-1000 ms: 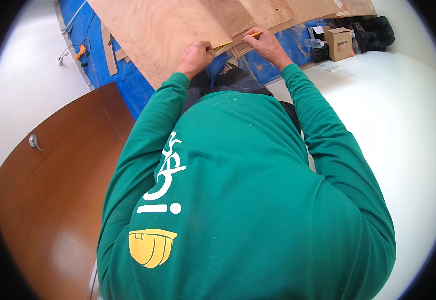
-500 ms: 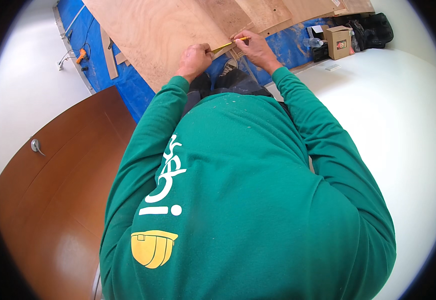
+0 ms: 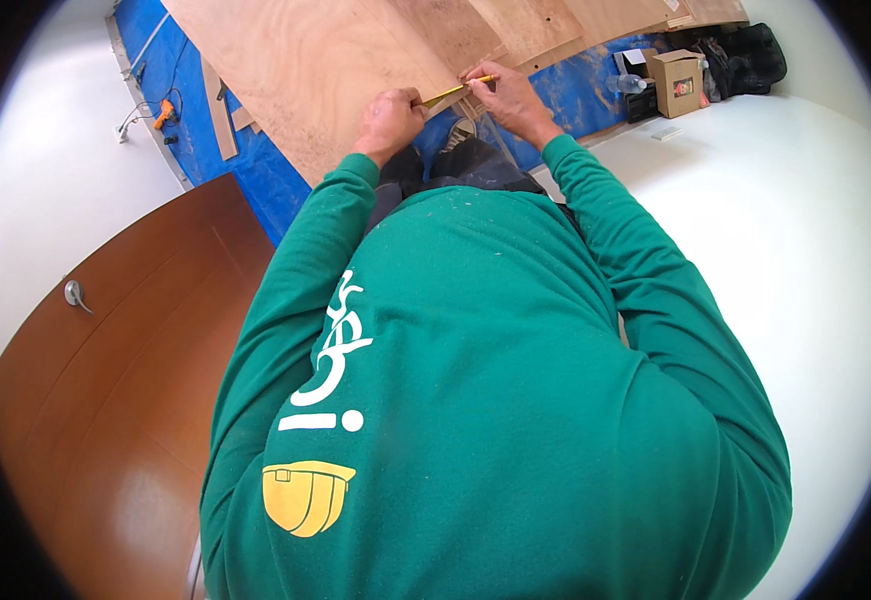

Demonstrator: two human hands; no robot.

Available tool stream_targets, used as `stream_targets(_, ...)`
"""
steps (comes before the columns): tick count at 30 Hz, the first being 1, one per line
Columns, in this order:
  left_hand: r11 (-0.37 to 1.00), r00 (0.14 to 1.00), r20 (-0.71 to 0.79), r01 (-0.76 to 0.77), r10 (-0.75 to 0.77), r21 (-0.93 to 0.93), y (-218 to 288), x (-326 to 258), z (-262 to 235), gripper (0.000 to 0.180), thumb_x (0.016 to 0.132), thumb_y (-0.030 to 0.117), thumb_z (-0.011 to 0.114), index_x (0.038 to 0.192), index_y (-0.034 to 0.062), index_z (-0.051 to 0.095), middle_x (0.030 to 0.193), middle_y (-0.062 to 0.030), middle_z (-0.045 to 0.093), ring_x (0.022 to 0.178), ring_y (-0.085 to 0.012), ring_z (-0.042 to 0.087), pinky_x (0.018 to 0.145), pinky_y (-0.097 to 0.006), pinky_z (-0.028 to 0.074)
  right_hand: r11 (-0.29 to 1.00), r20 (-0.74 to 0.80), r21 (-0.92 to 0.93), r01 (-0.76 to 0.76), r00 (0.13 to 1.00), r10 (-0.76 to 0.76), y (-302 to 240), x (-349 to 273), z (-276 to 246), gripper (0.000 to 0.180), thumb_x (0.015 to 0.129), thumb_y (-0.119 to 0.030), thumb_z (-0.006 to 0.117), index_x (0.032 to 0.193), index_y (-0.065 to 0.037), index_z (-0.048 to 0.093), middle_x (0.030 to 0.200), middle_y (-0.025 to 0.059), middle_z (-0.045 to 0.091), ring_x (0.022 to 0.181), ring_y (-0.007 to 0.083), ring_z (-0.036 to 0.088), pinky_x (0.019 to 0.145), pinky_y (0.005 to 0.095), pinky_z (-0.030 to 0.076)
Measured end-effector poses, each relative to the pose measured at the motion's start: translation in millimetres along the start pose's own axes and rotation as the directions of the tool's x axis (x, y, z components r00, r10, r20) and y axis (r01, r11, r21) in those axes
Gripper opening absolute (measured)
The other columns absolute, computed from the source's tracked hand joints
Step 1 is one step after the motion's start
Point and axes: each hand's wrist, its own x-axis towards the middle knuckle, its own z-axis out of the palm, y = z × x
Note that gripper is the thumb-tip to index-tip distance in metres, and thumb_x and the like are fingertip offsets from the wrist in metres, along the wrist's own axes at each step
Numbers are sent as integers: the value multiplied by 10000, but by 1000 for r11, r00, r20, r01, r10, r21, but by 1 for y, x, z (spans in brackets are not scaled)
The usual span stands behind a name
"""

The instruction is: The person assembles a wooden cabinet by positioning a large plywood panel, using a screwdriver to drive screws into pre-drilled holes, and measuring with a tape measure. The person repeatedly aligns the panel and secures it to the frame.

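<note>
A large plywood sheet [image 3: 296,60] lies in front of me, its near edge by my knees. My left hand [image 3: 392,122] is closed on a yellow tape measure [image 3: 444,97], whose blade runs to the right along the sheet's near edge. Its case is hidden by my fingers. In my right hand [image 3: 512,105], a yellow pencil [image 3: 486,78] is pinched between thumb and fingers. The pencil's tip meets the board close to the blade's end; any mark there is too small to make out.
Blue sheeting [image 3: 256,180] covers the floor. More boards [image 3: 526,25] lie at the far side. A brown door [image 3: 126,380] with a metal handle stands at left. An orange tool [image 3: 165,113] lies far left. A cardboard box [image 3: 678,85], bottle [image 3: 628,84] and black bag [image 3: 751,60] sit far right.
</note>
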Motion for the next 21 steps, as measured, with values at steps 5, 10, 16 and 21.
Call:
stream_targets(5, 1000, 1000, -26, -16, 16, 9, 0, -1, 1, 201, 885, 240, 713, 976, 95, 820, 947, -214, 784, 929, -420, 762, 861, -522, 602, 1000, -21, -22, -12, 1000, 12, -2, -2, 2, 252, 1044, -242, 657, 1144, -28, 744, 1057, 167, 800, 952, 311, 766, 868, 404, 589)
stream_targets(10, 999, 999, -33, -29, 30, 31, -2, 0, 2, 212, 895, 249, 721, 995, 91, 820, 947, -213, 786, 920, -412, 764, 860, -514, 602, 1000, -33, 12, -17, 999, 17, -1, 0, 3, 258, 1040, -255, 659, 1149, -40, 750, 1019, 191, 791, 921, 342, 764, 849, 416, 591)
stream_targets(16, 999, 999, -30, -22, 22, 26, -2, 0, 3, 194, 881, 243, 734, 974, 97, 823, 946, -207, 787, 924, -415, 765, 851, -520, 605, 999, -50, -48, -23, 999, 20, -2, -1, 4, 251, 1035, -249, 653, 1140, -43, 750, 1008, 179, 791, 913, 313, 763, 850, 410, 588)
stream_targets(21, 999, 999, -28, -27, 28, 30, 1, -1, 1, 195, 884, 238, 722, 973, 97, 823, 943, -209, 786, 925, -416, 765, 850, -519, 607, 1000, -49, 0, 1, 999, -1, -2, 1, 3, 250, 1041, -247, 642, 1140, -44, 748, 975, 176, 784, 905, 302, 761, 839, 404, 586)
